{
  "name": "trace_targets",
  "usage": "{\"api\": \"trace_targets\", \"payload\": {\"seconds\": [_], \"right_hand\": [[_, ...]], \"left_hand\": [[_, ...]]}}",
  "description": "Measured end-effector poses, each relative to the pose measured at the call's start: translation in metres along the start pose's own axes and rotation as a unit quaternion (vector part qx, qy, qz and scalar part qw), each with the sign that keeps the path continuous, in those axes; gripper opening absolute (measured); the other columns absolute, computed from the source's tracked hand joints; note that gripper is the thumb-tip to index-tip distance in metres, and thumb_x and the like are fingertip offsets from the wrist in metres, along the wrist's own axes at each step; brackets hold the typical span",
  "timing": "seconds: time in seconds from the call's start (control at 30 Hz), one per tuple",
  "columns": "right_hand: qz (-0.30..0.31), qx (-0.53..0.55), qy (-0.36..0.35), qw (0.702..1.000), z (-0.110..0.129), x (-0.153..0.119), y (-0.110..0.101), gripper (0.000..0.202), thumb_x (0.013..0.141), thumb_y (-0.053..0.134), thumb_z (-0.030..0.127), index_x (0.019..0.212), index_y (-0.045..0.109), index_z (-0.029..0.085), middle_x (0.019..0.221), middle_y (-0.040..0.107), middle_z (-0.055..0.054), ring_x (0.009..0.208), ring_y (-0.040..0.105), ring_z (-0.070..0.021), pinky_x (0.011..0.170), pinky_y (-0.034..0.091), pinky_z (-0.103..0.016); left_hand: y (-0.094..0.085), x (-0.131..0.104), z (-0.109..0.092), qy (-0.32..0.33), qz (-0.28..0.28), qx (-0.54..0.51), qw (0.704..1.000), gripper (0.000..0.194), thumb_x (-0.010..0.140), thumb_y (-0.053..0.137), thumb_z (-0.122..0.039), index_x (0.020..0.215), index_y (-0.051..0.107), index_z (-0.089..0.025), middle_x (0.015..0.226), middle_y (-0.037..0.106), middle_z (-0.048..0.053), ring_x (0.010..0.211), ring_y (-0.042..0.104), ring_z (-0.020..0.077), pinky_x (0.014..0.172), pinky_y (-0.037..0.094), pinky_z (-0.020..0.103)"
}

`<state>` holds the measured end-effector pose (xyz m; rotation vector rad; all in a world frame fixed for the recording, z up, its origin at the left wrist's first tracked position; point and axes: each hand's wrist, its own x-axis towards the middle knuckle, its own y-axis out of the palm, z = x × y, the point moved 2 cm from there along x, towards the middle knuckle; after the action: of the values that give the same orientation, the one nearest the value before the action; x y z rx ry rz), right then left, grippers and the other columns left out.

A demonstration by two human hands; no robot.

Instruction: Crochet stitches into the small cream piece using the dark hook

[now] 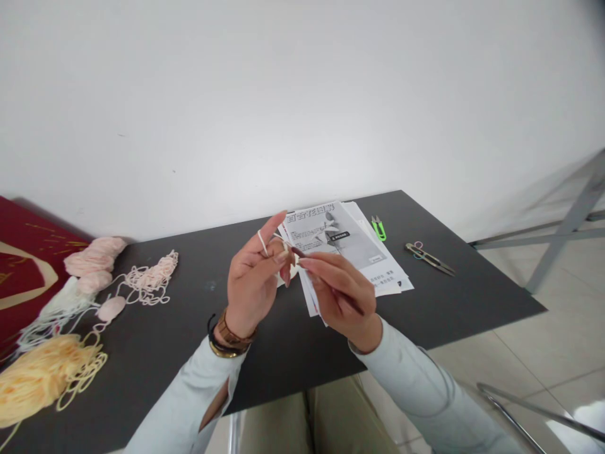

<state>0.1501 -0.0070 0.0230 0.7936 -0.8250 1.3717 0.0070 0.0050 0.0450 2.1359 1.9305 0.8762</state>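
White yarn (262, 243) loops round the raised index finger of my left hand (252, 280), whose thumb and other fingers pinch a small white crochet piece (295, 261). Most of that piece is hidden by the fingers. My right hand (347, 293) grips a dark brown crochet hook (350, 301) like a pen. The hook's tip meets the yarn at the left fingertips, and its back end shows below the right fingers. Both hands are close together above the table, in front of a stack of printed sheets (390, 282).
On the black table (189, 366), pink yarn (97, 255), white yarn (61, 309) and yellow yarn (45, 375) lie at the left beside a red bag (28, 252). Green thread snips (379, 228) and metal snips (429, 258) lie right of the sheets. A white wall (236, 113) stands behind.
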Motion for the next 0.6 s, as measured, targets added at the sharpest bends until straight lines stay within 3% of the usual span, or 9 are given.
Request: {"api": "trace_targets", "payload": {"seconds": [0.07,0.17,0.27,0.33,0.47,0.53,0.6], "right_hand": [[0.039,-0.028,-0.049,0.998,0.002,-0.003,-0.001,0.054,0.081,0.060,-0.004,0.126,0.065,0.026,0.118,0.072,-0.009,0.103,0.071,-0.0191,0.084,0.061,-0.032],[0.033,0.015,-0.036,0.999,0.002,-0.004,0.000,0.054,0.081,0.059,-0.005,0.124,0.066,0.027,0.119,0.072,-0.008,0.104,0.070,-0.0188,0.087,0.060,-0.033],[0.002,0.100,0.047,0.994,-0.001,-0.003,0.006,0.041,0.085,0.062,0.002,0.113,0.072,0.030,0.110,0.075,-0.005,0.097,0.072,-0.0182,0.085,0.062,-0.034],[-0.019,0.180,0.125,0.976,-0.004,-0.002,0.012,0.030,0.088,0.063,0.011,0.106,0.075,0.030,0.106,0.076,-0.004,0.091,0.073,-0.0177,0.078,0.064,-0.033],[-0.032,0.353,0.272,0.894,-0.012,-0.001,0.018,0.014,0.089,0.066,0.030,0.099,0.076,0.030,0.091,0.078,-0.001,0.080,0.074,-0.0157,0.064,0.066,-0.028],[-0.029,0.386,0.303,0.871,-0.013,0.001,0.017,0.012,0.088,0.068,0.032,0.097,0.076,0.029,0.086,0.078,0.000,0.078,0.074,-0.0146,0.063,0.065,-0.027],[-0.032,0.378,0.296,0.877,-0.012,0.003,0.015,0.012,0.087,0.069,0.032,0.095,0.076,0.028,0.086,0.077,0.000,0.078,0.074,-0.0145,0.064,0.065,-0.026]], "left_hand": [[0.003,0.000,-0.005,-0.042,-0.012,-0.063,0.997,0.053,0.075,0.064,-0.010,0.128,0.064,-0.015,0.048,0.046,-0.006,0.050,0.042,0.0085,0.058,0.046,0.020],[0.001,0.000,-0.010,-0.106,-0.026,-0.156,0.982,0.057,0.068,0.059,-0.008,0.125,0.065,-0.011,0.043,0.033,-0.008,0.047,0.034,0.0085,0.060,0.048,0.019],[-0.004,0.001,-0.013,-0.128,0.000,-0.185,0.974,0.057,0.064,0.056,-0.010,0.120,0.068,-0.011,0.036,0.025,-0.009,0.046,0.031,0.0104,0.055,0.045,0.019],[-0.007,0.001,-0.013,-0.131,0.025,-0.182,0.974,0.056,0.063,0.055,-0.011,0.117,0.070,-0.010,0.033,0.021,-0.008,0.047,0.031,0.0117,0.056,0.045,0.021],[-0.008,0.001,-0.017,-0.136,0.071,-0.173,0.973,0.053,0.063,0.054,-0.011,0.113,0.073,-0.009,0.031,0.018,-0.008,0.045,0.032,0.0112,0.062,0.046,0.026],[-0.007,0.001,-0.020,-0.134,0.085,-0.151,0.976,0.053,0.063,0.054,-0.011,0.113,0.073,-0.011,0.032,0.019,-0.008,0.045,0.032,0.0111,0.062,0.046,0.028],[-0.006,0.001,-0.023,-0.113,0.088,-0.118,0.983,0.052,0.063,0.056,-0.011,0.111,0.074,-0.015,0.032,0.021,-0.008,0.044,0.031,0.0112,0.059,0.043,0.028]]}}
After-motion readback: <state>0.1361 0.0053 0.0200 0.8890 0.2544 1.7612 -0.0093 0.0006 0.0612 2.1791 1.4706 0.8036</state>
